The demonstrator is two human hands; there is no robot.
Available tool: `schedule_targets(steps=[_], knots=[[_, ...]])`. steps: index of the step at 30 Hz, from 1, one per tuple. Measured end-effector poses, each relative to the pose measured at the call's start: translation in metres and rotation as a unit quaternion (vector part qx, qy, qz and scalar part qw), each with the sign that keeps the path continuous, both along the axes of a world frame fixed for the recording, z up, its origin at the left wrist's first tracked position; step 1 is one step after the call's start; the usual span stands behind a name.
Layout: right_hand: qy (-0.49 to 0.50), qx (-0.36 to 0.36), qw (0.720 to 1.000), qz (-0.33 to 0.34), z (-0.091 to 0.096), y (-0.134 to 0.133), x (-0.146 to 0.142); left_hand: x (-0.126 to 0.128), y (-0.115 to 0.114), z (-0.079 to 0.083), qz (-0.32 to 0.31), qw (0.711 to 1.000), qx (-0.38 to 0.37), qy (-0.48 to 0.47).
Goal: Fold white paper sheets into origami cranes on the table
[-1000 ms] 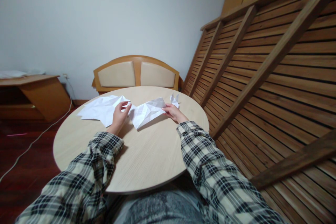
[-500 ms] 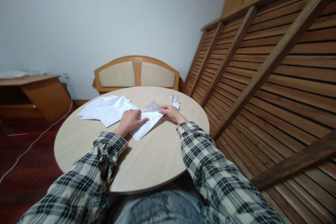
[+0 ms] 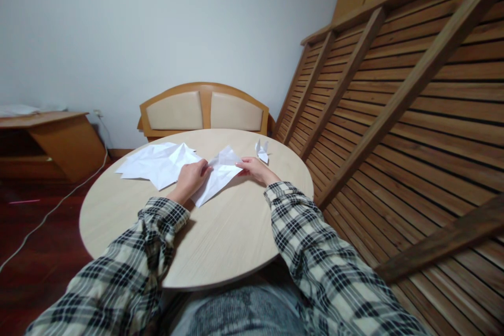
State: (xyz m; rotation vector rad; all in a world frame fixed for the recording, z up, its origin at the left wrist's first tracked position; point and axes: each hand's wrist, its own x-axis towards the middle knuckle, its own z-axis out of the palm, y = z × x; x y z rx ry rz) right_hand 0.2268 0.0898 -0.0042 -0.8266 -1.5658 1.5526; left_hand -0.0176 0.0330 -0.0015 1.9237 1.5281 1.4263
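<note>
Left hand (image 3: 191,178) and right hand (image 3: 256,169) pinch opposite sides of creased, angular white paper (image 3: 219,174).

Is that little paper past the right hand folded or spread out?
Folded: the little paper on the table has two points sticking up.

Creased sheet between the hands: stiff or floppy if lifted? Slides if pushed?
The creased sheet looks like thin paper, so probably light for its size. Its loose parts may sag, likely bending first along the visible fold lines. Its broad, thin shape suggests it would slide rather than tip if pushed across the table.
</note>
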Motion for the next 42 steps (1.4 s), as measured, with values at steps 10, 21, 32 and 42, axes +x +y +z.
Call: schedule_targets(steps=[10,21,32,42], knots=[[-0.134,0.045,0.99,-0.008,0.034,-0.036,0.004,-0.019,0.0,0.014,0.098,0.994,0.013,0.047],[-0.177,0.108,0.962,-0.176,0.022,-0.1,0.019,0.034,-0.079,0.031,-0.004,0.893,0.015,0.449],[-0.274,0.204,0.938,-0.059,0.005,-0.162,0.021,0.06,-0.135,-0.023,-0.099,0.888,-0.011,0.448],[-0.266,0.316,0.896,-0.164,-0.005,-0.156,0.059,0.043,-0.129,0.004,-0.201,0.873,-0.064,0.44]])
